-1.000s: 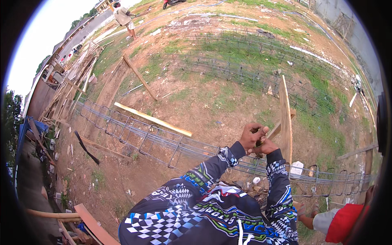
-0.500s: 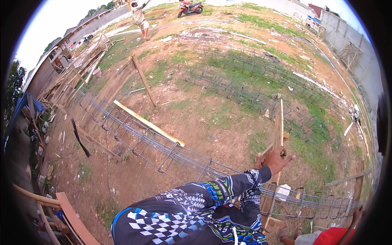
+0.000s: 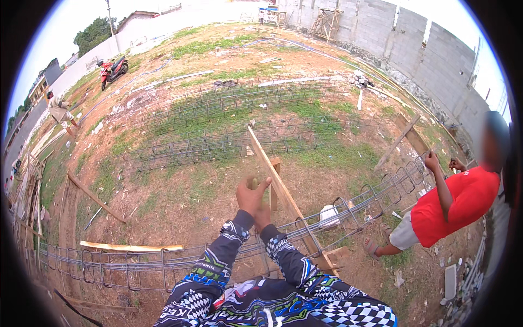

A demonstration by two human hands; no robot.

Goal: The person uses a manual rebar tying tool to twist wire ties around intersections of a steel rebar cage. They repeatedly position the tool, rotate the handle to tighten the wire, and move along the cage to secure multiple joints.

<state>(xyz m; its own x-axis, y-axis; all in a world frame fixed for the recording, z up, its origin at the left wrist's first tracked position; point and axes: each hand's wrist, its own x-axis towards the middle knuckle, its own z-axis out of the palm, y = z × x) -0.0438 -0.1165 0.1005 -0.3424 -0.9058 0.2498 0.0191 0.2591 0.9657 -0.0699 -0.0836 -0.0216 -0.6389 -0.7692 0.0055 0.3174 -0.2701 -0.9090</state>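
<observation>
My left hand [image 3: 250, 199] is raised in front of me, its fingers curled and partly smeared, with the thumb pointing right. Whatever it may hold is too small or hidden. Close behind and below it is my right hand [image 3: 263, 217], its fingers mostly covered by the left. Both are just above a long rebar cage [image 3: 146, 263] of bars and square stirrups, which runs from left to right before me. Beside my hands an upright-edged wooden board [image 3: 284, 193] slants across, passing the cage; a short wooden stake [image 3: 274, 185] stands against it.
A co-worker in a red shirt [image 3: 455, 204] stands at the right, hands near the cage's far end. A white block [image 3: 328, 216] lies by the cage. More rebar cages [image 3: 229, 144] rest on the grass. A pale wood strip [image 3: 131, 247] lies left, a grey block wall [image 3: 403, 43] behind.
My view has swung to the right, bringing the co-worker in red fully in. My hands have come off the board's near side and now stand left of it, close together.
</observation>
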